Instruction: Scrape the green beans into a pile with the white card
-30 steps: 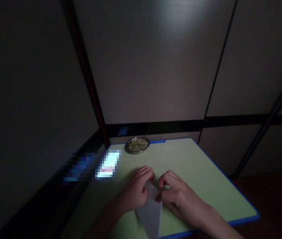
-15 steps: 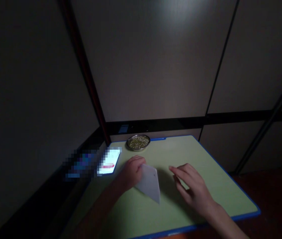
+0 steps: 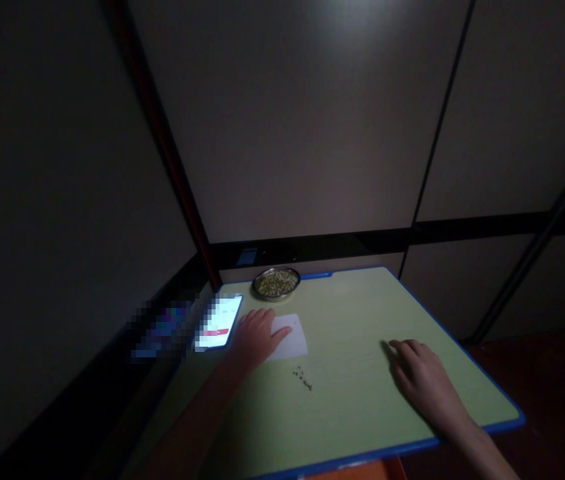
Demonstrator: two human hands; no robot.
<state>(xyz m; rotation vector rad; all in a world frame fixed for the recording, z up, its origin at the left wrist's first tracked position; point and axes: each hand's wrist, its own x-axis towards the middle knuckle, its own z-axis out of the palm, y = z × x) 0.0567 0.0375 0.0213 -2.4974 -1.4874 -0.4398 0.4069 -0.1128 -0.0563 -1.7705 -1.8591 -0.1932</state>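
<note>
- On left side of white sheet [image 3: 293, 342]: left hand [image 3: 256, 337], palm down, fingers stretched forward and close together, thumb spread away across sheet; pressure not readable.
- Well apart, toward right side of table [image 3: 345, 323]: right hand [image 3: 420, 377], palm down, fingers loosely curved and near one another, with nothing pinched; contact with tabletop hard to tell.
- White sheet: flat on tabletop, thin, smooth, corners rounded, tiny mark near far right corner; near left part covered by left hand.
- Just nearer than sheet: small dark bits [image 3: 302, 378], loosely scattered, too small to identify.
- Just beside left hand, on its left: phone [image 3: 221, 325], screen lit white with red band; writing too small to read, left part pixelated.
- Beyond sheet, near far edge: round shiny metal dish [image 3: 276, 284], shallow, filled with green and pale grains.
- Tabletop: pale green, faintly grained; blue rim [image 3: 450, 337], rounded near right corner. Wide bare stretch between hands.
- Below near rim: orange surface [image 3: 362, 471], partly visible.
- Behind: matte wall panels [image 3: 307, 147], glossy dark strip [image 3: 327, 245].
</note>
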